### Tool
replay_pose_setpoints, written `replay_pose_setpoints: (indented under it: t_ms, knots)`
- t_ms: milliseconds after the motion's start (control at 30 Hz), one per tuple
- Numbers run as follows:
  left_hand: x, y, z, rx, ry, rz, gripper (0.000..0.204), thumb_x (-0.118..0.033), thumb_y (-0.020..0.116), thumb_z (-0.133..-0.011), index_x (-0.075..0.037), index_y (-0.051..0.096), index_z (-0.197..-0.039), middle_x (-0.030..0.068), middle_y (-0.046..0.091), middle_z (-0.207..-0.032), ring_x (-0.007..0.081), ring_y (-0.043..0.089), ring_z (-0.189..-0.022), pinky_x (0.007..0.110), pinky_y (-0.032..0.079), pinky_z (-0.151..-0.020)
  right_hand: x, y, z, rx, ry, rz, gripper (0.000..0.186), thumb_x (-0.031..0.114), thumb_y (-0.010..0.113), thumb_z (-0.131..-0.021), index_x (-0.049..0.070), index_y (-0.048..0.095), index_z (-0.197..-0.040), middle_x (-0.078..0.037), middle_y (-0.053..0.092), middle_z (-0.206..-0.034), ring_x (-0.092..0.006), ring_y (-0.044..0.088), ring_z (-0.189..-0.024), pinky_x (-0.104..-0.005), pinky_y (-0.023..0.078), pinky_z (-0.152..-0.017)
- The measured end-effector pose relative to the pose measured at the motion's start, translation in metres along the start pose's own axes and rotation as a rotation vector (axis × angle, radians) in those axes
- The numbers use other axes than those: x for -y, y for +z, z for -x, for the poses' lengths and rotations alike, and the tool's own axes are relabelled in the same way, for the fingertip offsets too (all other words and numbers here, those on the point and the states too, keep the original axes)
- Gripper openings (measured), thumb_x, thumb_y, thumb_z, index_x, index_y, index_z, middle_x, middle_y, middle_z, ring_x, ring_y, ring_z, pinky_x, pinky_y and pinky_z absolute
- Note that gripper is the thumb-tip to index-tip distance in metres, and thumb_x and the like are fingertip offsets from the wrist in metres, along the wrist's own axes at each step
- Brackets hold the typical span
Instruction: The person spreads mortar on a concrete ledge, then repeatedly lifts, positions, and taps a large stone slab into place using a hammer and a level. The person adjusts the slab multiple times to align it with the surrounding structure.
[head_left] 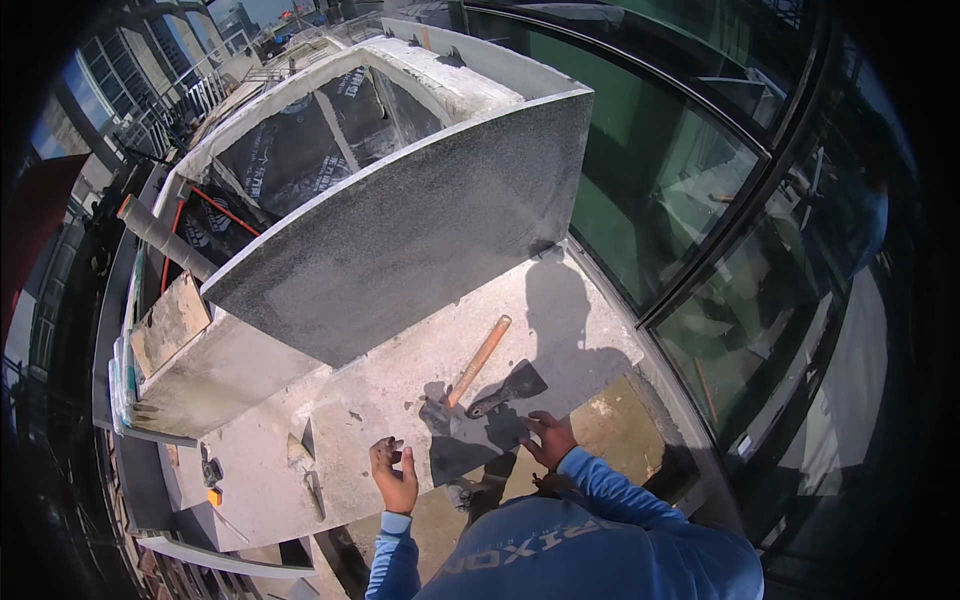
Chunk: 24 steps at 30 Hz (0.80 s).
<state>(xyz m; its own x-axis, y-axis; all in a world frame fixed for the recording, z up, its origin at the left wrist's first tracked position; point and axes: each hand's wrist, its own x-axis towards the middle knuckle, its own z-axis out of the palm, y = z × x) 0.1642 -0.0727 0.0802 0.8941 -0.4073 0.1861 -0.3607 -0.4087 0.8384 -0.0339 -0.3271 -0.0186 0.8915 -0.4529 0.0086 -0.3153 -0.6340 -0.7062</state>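
Outdoors, in bright sun, a person in a blue top (560,550) leans over a pale ledge (370,410); the left hand (397,484) hovers at its near edge, fingers curled, thumb apart from them; the right hand (552,442) is also parted, thumb away from fingers; just beyond it lie a dark putty knife (512,388) and a wooden handle (482,358), its lower end lost in shadow; behind rises a grey curved-top stone panel (420,215); glass panes (660,170) stand to the right.
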Motion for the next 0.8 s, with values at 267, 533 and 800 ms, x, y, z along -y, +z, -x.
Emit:
replay_pose_setpoints:
  t_ms: [267, 533, 800]
  knots:
    - [-0.062, 0.049, 0.027, 0.342, 0.165, -0.334, 0.032, -0.03, 0.068, -0.093, -0.001, 0.065, -0.106, 0.0181, 0.059, -0.113, 0.0404, 0.065, -0.09, 0.046, 0.054, -0.076, -0.133, -0.067, 0.018, 0.047, -0.027, -0.01, 0.046, 0.017, 0.071, -0.086, -0.003, 0.058, -0.125, -0.025, 0.057, -0.124, -0.0396, 0.063, -0.103, -0.0465, 0.054, -0.087]
    - [0.139, 0.05, 0.327, -0.133, -1.14, -0.249, 0.035, -0.035, 0.069, -0.089, -0.003, 0.071, -0.101, 0.0204, 0.072, -0.105, 0.0366, 0.069, -0.099, 0.043, 0.055, -0.084, -0.162, -0.119, -0.084, 0.111, -0.228, 0.139, 0.046, 0.009, 0.072, -0.084, -0.003, 0.059, -0.127, -0.021, 0.058, -0.122, -0.0333, 0.064, -0.097, -0.0392, 0.056, -0.079]
    - [0.178, 0.064, 0.547, -0.236, -1.654, -0.154, 0.051, -0.04, 0.071, -0.085, 0.0, 0.069, -0.117, 0.0247, 0.069, -0.116, 0.0379, 0.066, -0.113, 0.042, 0.054, -0.095, 0.0, -0.046, -0.139, 0.136, -0.445, 0.162, 0.046, 0.01, 0.073, -0.085, -0.002, 0.061, -0.127, -0.019, 0.061, -0.115, -0.0302, 0.065, -0.094, -0.0384, 0.055, -0.077]
